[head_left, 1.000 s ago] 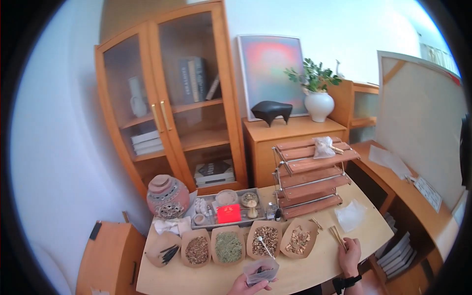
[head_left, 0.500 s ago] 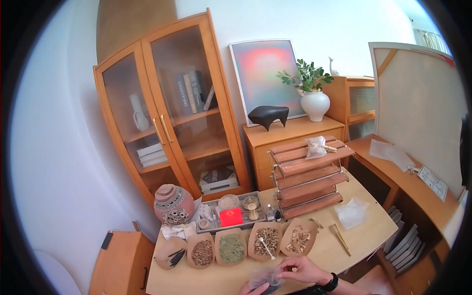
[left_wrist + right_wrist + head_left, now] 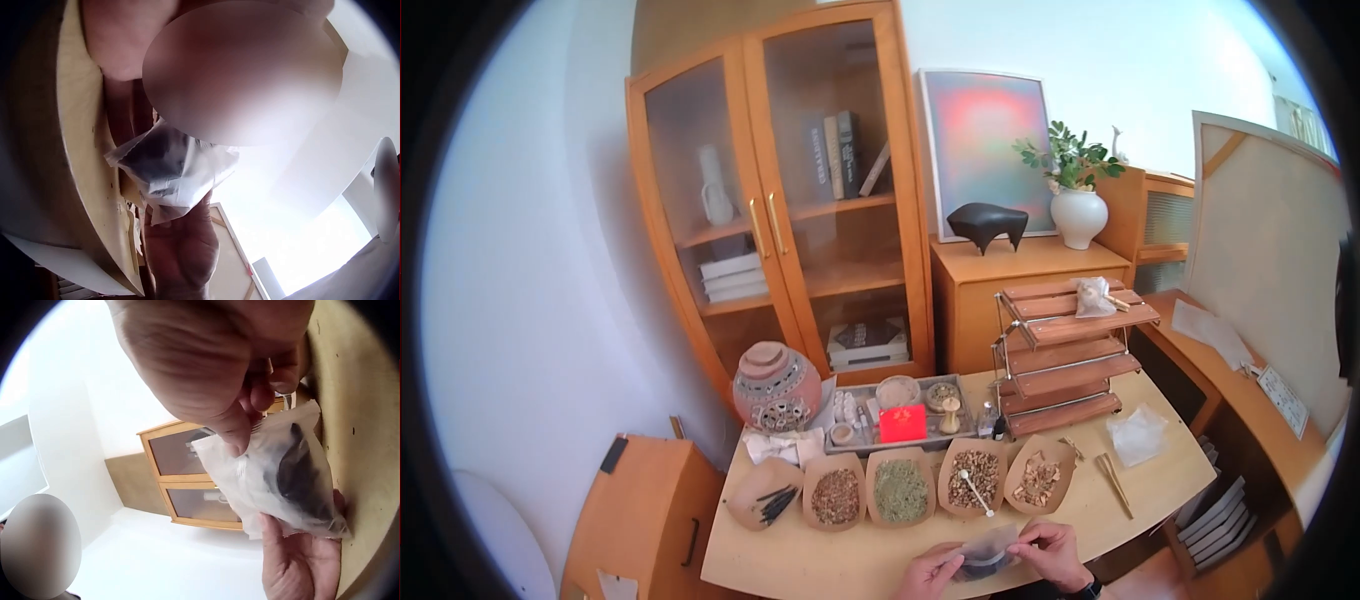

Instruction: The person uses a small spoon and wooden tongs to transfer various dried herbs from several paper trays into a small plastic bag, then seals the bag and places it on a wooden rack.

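Observation:
A translucent pouch (image 3: pixel 988 552) with dark contents is held between both hands at the table's front edge. My left hand (image 3: pixel 930 574) grips its left side, thumb on the front. My right hand (image 3: pixel 1052 553) pinches the upper right edge. The right wrist view shows the pouch (image 3: pixel 281 469) tilted, dark pieces inside, the right hand (image 3: pixel 206 362) pinching its top and the left hand (image 3: pixel 303 565) around its lower end. In the left wrist view the pouch (image 3: pixel 169 165) hangs before the right hand (image 3: pixel 182 253).
Behind the hands stand paper trays of black sticks (image 3: pixel 776 503), brown bits (image 3: pixel 836 497), green herb (image 3: pixel 902 490), brown pieces with a white spoon (image 3: pixel 977 490) and chips (image 3: pixel 1040 480). Gold tweezers (image 3: pixel 1114 486) and a clear bag (image 3: pixel 1137 436) lie right; a wooden rack (image 3: pixel 1068 372) stands behind.
My right hand has put the tweezers down on the table and moved left to the pouch, where it pinches the edge. The left hand has kept its hold on the pouch.

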Tool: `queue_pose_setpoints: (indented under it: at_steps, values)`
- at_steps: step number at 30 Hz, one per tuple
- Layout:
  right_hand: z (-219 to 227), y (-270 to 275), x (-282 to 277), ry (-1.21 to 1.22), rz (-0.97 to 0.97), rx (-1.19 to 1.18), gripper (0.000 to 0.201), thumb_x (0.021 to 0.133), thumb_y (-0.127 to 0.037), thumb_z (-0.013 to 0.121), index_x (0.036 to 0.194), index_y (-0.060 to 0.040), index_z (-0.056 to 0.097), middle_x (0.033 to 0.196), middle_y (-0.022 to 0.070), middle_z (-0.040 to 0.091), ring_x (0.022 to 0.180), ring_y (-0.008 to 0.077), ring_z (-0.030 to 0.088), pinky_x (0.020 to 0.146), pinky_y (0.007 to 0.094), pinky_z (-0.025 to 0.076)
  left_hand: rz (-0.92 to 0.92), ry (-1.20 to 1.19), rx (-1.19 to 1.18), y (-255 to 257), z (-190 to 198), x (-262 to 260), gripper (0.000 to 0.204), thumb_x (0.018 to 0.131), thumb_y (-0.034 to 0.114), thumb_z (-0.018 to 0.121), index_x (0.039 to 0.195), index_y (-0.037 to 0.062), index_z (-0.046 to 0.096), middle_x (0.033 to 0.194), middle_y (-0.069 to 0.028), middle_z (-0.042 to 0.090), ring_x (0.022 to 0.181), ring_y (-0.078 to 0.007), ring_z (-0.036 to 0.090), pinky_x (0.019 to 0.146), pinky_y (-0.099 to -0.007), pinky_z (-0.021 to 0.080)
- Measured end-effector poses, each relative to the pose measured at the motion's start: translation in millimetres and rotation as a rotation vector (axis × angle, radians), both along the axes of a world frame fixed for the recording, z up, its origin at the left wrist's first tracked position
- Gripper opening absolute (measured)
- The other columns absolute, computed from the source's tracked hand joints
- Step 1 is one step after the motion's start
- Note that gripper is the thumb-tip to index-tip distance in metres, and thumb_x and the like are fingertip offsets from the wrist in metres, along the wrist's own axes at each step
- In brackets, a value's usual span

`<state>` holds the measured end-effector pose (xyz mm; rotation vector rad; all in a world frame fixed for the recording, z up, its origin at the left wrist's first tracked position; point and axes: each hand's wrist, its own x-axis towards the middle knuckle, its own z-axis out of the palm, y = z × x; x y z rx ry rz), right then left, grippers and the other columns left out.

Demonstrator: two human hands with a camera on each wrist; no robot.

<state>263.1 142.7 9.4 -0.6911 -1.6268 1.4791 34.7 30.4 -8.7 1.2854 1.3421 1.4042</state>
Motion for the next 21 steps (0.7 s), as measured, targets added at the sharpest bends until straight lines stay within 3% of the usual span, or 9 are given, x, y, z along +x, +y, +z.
queue_pose_setpoints:
  at_steps: [2,5,8,10,11,14,16,19,21]
  values:
    - [4.2,5.1,-1.9,-0.016,0.011,0.045,0.010,0.087,0.000,0.087,0.087,-0.0006,0.077,0.083,0.0040,0.069,0.079,0.0115,0.064,0.071,0.0273,0.051,0.075,0.048,0.104,0.1,-0.1,2.0,0.033,0.110,0.023,0.064,0.127,-0.0048,0.072,0.116,-0.0100,0.076,0.107,-0.0195,0.070,0.095,-0.0341,0.055]
    - [9.4,12.7,-1.2,-0.080,0.091,0.074,0.009,0.089,-0.002,0.087,0.089,-0.0009,0.078,0.092,0.0039,0.072,0.083,0.0096,0.066,0.073,0.0256,0.051,0.074,-0.144,0.110,-2.4,10.1,1.6,0.034,0.108,0.024,0.068,0.124,-0.0061,0.074,0.101,-0.0052,0.077,0.085,-0.0105,0.067,0.075,-0.0271,0.055]
    - [6.5,17.6,2.8,0.041,0.199,0.122,0.008,0.090,-0.003,0.086,0.092,-0.0012,0.079,0.092,0.0043,0.073,0.084,0.0105,0.067,0.077,0.0253,0.052,0.001,-0.101,0.080,-5.6,8.1,-2.5,0.033,0.108,0.024,0.068,0.125,-0.0039,0.075,0.100,-0.0043,0.077,0.083,-0.0096,0.067,0.072,-0.0268,0.055]
    - [-11.4,27.1,1.2,-0.011,0.218,-0.079,0.011,0.090,-0.005,0.086,0.099,-0.0019,0.080,0.098,0.0038,0.073,0.086,0.0110,0.067,0.080,0.0261,0.054,-0.023,-0.101,0.019,-9.0,11.5,-2.7,0.033,0.108,0.024,0.068,0.125,-0.0028,0.076,0.101,-0.0037,0.077,0.082,-0.0091,0.067,0.071,-0.0264,0.055]
    - [-7.8,26.7,1.5,-0.003,0.220,-0.065,0.011,0.090,-0.005,0.086,0.099,-0.0019,0.080,0.098,0.0038,0.073,0.086,0.0110,0.067,0.080,0.0261,0.054,-0.034,-0.103,-0.045,-8.6,13.0,-2.8,0.032,0.108,0.024,0.068,0.125,-0.0018,0.076,0.102,-0.0032,0.077,0.082,-0.0086,0.067,0.069,-0.0259,0.055]
    - [3.5,10.7,0.5,-0.087,0.313,-0.272,0.014,0.091,-0.002,0.085,0.104,-0.0030,0.081,0.105,0.0023,0.073,0.096,0.0119,0.067,0.088,0.0274,0.054,0.011,-0.125,-0.037,-9.1,6.6,1.2,0.032,0.108,0.024,0.068,0.127,-0.0009,0.076,0.104,-0.0026,0.077,0.082,-0.0078,0.067,0.068,-0.0251,0.055]
    - [0.7,3.2,-1.7,-0.123,0.344,-0.050,0.024,0.093,-0.006,0.083,0.116,-0.0002,0.075,0.108,0.0040,0.073,0.099,0.0115,0.067,0.088,0.0302,0.055,0.003,-0.135,-0.088,-8.2,0.8,-0.2,0.031,0.107,0.021,0.069,0.127,-0.0010,0.076,0.105,-0.0027,0.078,0.083,-0.0088,0.069,0.070,-0.0251,0.056]
    - [-10.0,3.0,-4.6,-0.074,0.310,0.012,0.028,0.094,-0.007,0.082,0.120,0.0007,0.074,0.114,0.0046,0.074,0.102,0.0138,0.068,0.091,0.0320,0.055,-0.010,-0.060,0.044,-3.4,-1.9,0.8,0.028,0.105,0.017,0.071,0.126,-0.0009,0.076,0.110,-0.0049,0.078,0.093,-0.0113,0.071,0.080,-0.0271,0.058]
    - [-18.6,4.4,-3.7,-0.054,0.282,0.035,0.030,0.094,-0.007,0.082,0.121,0.0004,0.073,0.117,0.0056,0.075,0.103,0.0151,0.068,0.092,0.0323,0.055,-0.109,-0.265,-0.062,-3.8,10.1,4.2,0.025,0.102,0.012,0.074,0.124,-0.0001,0.077,0.115,-0.0087,0.079,0.106,-0.0140,0.070,0.092,-0.0304,0.056]
